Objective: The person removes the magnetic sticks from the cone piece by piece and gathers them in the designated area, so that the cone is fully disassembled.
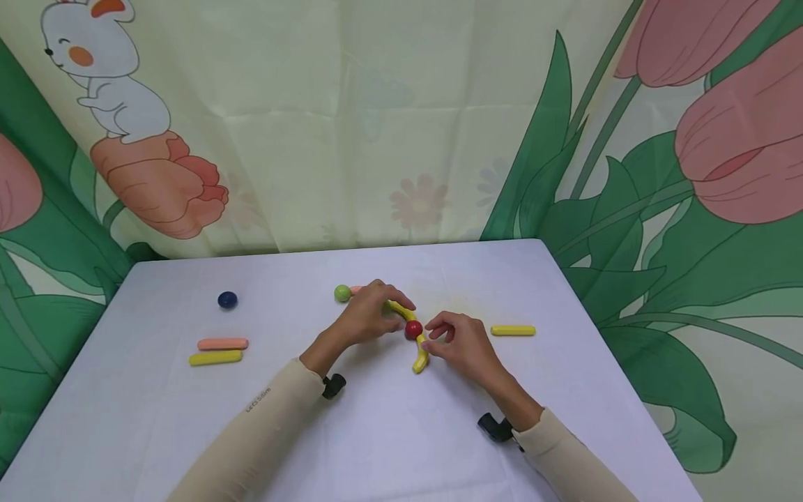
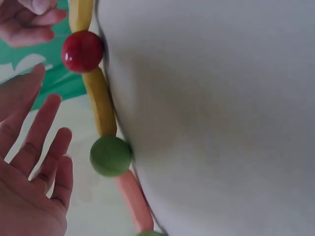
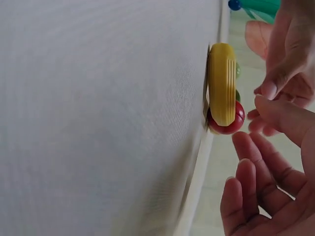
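Note:
A chain of toy rods and balls lies on the table. Its red ball (image 1: 413,330) joins two curved yellow rods; the near yellow rod (image 1: 421,355) points toward me. In the left wrist view, the far yellow rod (image 2: 100,103) runs to a green ball (image 2: 111,156), then a pink rod (image 2: 134,200). At the chain's far end is a light green ball (image 1: 342,293). My left hand (image 1: 374,314) hovers left of the red ball, fingers loosely bent, hiding part of the chain. Just right of that ball is my right hand (image 1: 463,341), its fingers relaxed. Neither hand holds anything.
On the white table (image 1: 376,446), a straight yellow rod (image 1: 513,330) lies to the right. Leftward are a pink rod (image 1: 222,344), another yellow rod (image 1: 215,358) and a dark blue ball (image 1: 228,300). A printed curtain (image 1: 401,125) hangs behind the table.

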Demonstrator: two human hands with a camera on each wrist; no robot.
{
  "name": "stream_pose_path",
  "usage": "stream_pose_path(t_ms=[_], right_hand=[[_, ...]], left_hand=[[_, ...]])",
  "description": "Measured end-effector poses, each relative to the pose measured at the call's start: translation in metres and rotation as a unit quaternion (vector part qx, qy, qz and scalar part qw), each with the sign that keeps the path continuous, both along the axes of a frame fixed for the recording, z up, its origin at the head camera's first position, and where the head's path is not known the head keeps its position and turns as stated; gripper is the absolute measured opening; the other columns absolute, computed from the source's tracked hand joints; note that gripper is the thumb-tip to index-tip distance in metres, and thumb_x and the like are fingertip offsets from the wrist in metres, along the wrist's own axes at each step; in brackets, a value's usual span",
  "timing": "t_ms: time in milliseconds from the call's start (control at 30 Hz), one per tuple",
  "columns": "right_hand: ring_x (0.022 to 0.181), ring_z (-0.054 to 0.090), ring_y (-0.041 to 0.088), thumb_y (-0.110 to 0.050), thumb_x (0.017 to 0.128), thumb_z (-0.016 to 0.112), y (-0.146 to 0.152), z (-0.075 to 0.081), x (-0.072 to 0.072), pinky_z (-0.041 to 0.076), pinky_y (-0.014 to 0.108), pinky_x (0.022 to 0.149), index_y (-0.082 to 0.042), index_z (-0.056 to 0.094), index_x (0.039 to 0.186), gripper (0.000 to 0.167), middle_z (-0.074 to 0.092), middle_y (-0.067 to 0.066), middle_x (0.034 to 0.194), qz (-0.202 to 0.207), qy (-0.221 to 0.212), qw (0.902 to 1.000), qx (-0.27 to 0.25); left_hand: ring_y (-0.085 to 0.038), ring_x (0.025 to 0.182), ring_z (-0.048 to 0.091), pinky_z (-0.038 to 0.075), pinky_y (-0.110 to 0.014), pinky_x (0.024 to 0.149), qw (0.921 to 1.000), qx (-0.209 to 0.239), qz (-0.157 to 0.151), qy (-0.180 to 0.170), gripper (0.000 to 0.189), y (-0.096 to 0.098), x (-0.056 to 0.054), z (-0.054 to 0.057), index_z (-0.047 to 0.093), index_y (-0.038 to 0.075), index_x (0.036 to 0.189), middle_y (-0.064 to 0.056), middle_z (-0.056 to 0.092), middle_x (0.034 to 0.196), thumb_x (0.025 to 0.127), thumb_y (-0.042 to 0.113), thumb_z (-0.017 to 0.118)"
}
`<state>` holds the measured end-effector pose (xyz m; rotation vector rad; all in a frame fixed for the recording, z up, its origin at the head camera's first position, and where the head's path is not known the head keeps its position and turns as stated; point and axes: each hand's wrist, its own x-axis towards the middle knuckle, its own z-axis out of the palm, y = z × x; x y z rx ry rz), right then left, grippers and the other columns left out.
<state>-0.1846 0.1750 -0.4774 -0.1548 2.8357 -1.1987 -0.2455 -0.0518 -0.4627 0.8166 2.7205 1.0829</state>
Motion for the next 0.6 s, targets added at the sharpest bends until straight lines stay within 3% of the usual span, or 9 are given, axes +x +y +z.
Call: stream_pose_path(t_ms=[267, 467, 600], right_hand=[[0.081, 0.06, 0.016, -0.023, 0.082, 0.093, -0.002, -0.007, -0.005, 0.048, 0.03, 0.069, -0.017, 0.078, 0.102, 0.026, 0.075, -0.005, 0.087, 0.009, -0.023, 0.9996, 0.011], [0.08, 0.065, 0.012, -0.022, 0.081, 0.093, -0.005, -0.006, -0.007, 0.047, 0.03, 0.071, -0.015, 0.078, 0.095, 0.022, 0.074, -0.006, 0.08, 0.026, -0.008, 0.9993, 0.026], [0.078, 0.062, 0.013, -0.023, 0.082, 0.093, -0.007, -0.006, -0.01, 0.046, 0.031, 0.071, -0.015, 0.077, 0.092, 0.021, 0.07, -0.006, 0.076, 0.015, -0.017, 0.9992, 0.032]], left_hand=[[-0.023, 0.111, 0.061, 0.05, -0.037, 0.09, 0.9996, -0.021, -0.02, 0.0, 0.029, 0.016, -0.003, -0.015, 0.084, 0.018, 0.11, 0.003, 0.078, 0.109, 0.083, 0.01, 0.091], [-0.019, 0.106, 0.061, 0.051, -0.034, 0.086, 0.9992, -0.033, -0.019, 0.011, 0.025, 0.02, -0.002, -0.017, 0.085, 0.022, 0.103, 0.009, 0.078, 0.1, 0.082, 0.011, 0.092], [-0.018, 0.106, 0.061, 0.052, -0.034, 0.086, 0.999, -0.034, -0.022, 0.017, 0.024, 0.022, -0.003, -0.018, 0.085, 0.021, 0.102, 0.009, 0.079, 0.099, 0.082, 0.01, 0.092]])
